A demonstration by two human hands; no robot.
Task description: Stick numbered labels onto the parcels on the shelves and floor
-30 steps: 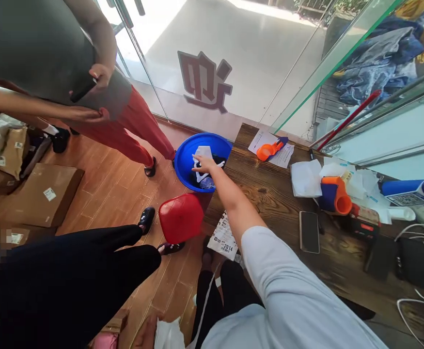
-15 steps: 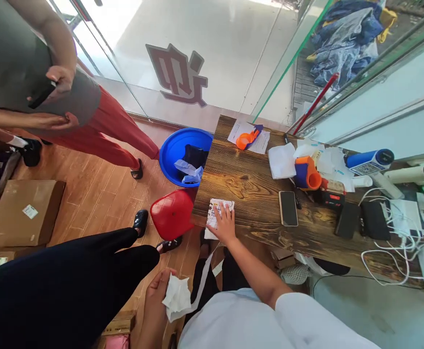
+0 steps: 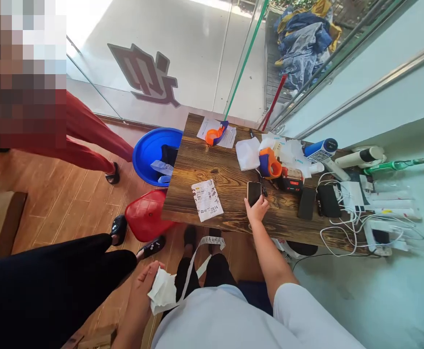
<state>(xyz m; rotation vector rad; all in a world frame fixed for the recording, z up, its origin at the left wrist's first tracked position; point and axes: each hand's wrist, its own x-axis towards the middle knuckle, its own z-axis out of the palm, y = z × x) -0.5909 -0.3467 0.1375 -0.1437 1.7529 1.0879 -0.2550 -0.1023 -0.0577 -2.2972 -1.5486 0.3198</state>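
Note:
My right hand reaches over the near edge of the wooden table and its fingers close on the lower end of a black phone lying flat there. A printed white label sheet lies on the table to the left of that hand. Low beside my leg, my left hand is closed on a crumpled white paper with a long strip trailing from it.
A blue basin with scraps and a red stool stand left of the table. Orange tape dispensers, papers, more phones, a blue-capped scanner and white cables crowd the table's right. Other people's legs stand at left.
My right hand left the label sheet and moved right onto the black phone. The view turned left to right, and my left hand stayed low with the crumpled paper.

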